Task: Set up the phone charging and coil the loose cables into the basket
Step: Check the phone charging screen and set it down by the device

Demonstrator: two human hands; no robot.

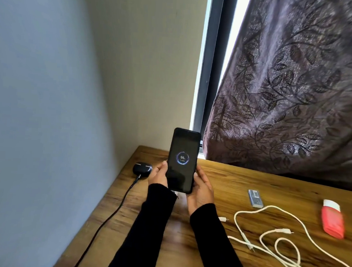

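Observation:
A black phone (182, 160) stands upright above the wooden table (225, 183), its screen showing a charging ring with 96%. My left hand (158, 174) holds its left edge and my right hand (200, 188) cups its lower right side. Something pale shows just under the phone's bottom edge; I cannot tell whether it is a plug. Several loose white cables (277, 242) lie tangled on the table to the right. No basket is in view.
A black earbud case (142, 167) sits at the table's far left with a black cable (113, 213) plugged in and running toward the near edge. A small silver device (255, 198) and a red-and-white object (332, 218) lie right. A patterned curtain (291, 88) hangs behind the table.

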